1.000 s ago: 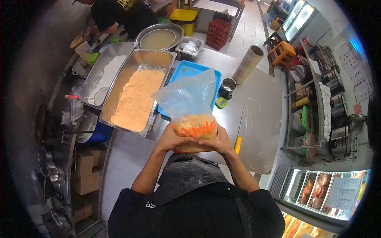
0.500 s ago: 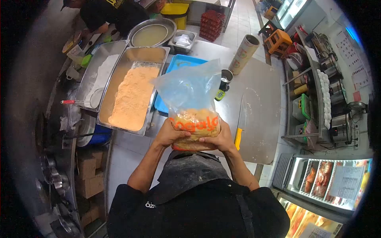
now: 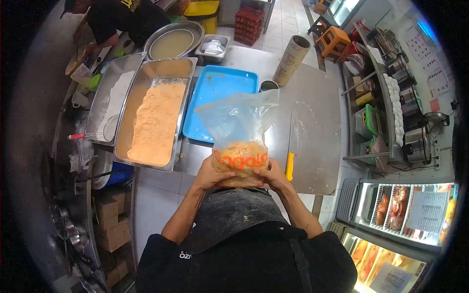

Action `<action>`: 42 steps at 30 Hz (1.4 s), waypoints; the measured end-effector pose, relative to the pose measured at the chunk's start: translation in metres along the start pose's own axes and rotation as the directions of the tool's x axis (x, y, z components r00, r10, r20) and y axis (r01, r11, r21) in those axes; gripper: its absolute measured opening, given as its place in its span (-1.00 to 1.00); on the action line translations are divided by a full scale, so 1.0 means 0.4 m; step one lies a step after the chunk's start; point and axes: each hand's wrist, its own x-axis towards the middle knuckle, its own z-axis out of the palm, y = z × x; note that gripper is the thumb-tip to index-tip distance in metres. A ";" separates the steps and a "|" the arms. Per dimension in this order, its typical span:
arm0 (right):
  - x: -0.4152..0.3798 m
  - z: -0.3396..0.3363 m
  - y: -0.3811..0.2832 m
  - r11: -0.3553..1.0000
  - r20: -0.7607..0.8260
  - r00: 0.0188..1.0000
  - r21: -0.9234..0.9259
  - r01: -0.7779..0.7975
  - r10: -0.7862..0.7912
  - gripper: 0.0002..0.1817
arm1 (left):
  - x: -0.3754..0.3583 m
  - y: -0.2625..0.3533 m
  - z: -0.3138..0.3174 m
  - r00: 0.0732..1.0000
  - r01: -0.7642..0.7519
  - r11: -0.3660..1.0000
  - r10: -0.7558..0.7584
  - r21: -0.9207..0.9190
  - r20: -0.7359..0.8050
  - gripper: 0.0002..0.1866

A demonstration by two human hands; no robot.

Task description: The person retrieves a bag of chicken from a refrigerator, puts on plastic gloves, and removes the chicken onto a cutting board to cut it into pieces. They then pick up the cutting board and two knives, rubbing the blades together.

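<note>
Clear plastic bag (image 3: pixel 239 149) with orange lettering, held in both hands at the near edge of the steel bench (image 3: pixel 195 155), in front of the apron (image 3: pixel 234 207). Compared with a moment earlier, more of the blue tray (image 3: pixel 217 85) shows beyond the bag, whose loose upper plastic now overlaps only the tray's near right part; the view itself has also shifted. The two-handed hold is unchanged, so the bag, with its pale yellow contents (image 3: pixel 243 148), remains supported rather than set down. Whether its base touches anything cannot be told.

Left hand (image 3: pixel 211 174) and right hand (image 3: pixel 274 175): each grasps one lower side of the bag, thumbs pointing inward across the near face, other fingers partly hidden. Both forearms angle inward from bent elbows, nearly mirroring each other.

Left of the tray, a deep metal pan (image 3: pixel 169 68) holds orange powder (image 3: pixel 156 119); right of the bag, a knife (image 3: pixel 290 167) lies with its yellow handle toward the bench's near edge.
</note>
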 end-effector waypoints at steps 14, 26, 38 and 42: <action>0.014 0.030 -0.009 0.968 -0.031 0.982 0.165 0.189 -0.186 -0.40 | 0.014 0.039 0.014 0.999 -0.039 0.993 0.038 -0.115 -0.008 -0.50; 0.041 0.033 -0.033 0.993 0.160 0.986 -0.095 0.072 -0.056 -0.34 | 0.049 0.023 -0.041 0.991 0.055 0.985 -0.074 -0.163 -0.114 -0.45; 0.050 0.062 0.017 0.994 0.008 0.994 0.007 0.109 -0.109 -0.55 | 0.008 0.078 -0.086 0.986 0.151 0.988 -0.152 0.023 0.073 -0.47; 0.059 0.064 0.021 0.991 0.034 0.990 0.005 0.136 -0.136 -0.55 | 0.019 0.022 -0.105 0.990 0.131 0.989 -0.127 -0.070 0.059 -0.48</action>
